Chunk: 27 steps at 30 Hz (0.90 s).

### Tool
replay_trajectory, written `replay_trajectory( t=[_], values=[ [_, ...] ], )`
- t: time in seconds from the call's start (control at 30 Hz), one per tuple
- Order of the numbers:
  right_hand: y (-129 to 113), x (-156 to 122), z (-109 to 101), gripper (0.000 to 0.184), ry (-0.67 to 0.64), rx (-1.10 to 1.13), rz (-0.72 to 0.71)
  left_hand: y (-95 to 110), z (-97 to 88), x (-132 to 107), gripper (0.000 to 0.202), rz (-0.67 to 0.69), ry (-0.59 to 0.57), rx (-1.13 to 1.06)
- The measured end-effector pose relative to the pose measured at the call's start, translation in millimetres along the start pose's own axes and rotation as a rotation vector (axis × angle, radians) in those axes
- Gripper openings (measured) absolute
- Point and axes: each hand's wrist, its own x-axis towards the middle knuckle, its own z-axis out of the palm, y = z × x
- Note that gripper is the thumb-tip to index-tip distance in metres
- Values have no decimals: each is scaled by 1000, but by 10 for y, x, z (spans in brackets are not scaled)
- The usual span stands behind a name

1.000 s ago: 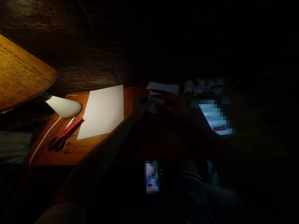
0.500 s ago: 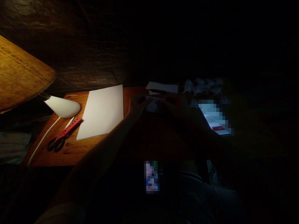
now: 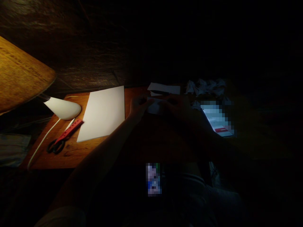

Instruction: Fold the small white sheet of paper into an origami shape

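Both hands meet over the dim middle of the wooden table, at a small piece of white paper (image 3: 155, 106). My left hand (image 3: 138, 107) grips its left side, thumb on top. On the right side my right hand (image 3: 176, 105) holds the paper too, its fingers mostly lost in shadow. Just beyond them lie white paper strips (image 3: 165, 87) with a dark, thin object across them. Several folded white paper shapes (image 3: 204, 86) sit at the back right. A stack of white paper (image 3: 103, 115) lies left of my left hand.
On the left stands a lamp with a yellow shade (image 3: 23, 75), a white base (image 3: 63, 107) and a cord. Scissors (image 3: 56, 145) lie beside a red strip (image 3: 69, 130). A lit, blurred screen (image 3: 216, 118) lies at right; another glowing screen (image 3: 153, 179) is below the table edge.
The hands and the paper stay almost in place. The whole view has shifted very slightly; nothing else visibly differs.
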Motion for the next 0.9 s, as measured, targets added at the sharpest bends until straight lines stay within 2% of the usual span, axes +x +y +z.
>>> replay_trajectory(
  t=[0.27,0.37,0.47,0.63,0.9],
  values=[
    [-16,10,-7,35,26,-11,-15,-47,-22,7,37,20,36,-31],
    [-29,3,6,31,25,15,-27,-16,5,1,32,16,54,-88],
    [-41,-1,11,27,13,25,-19,11,21,-5,31,-11,56,-134],
    [-52,0,-6,28,14,12,14,4,0,1,29,-29,33,-83],
    [-74,0,20,43,-25,79,29,1,-17,25,29,-32,21,-131]
  ],
)
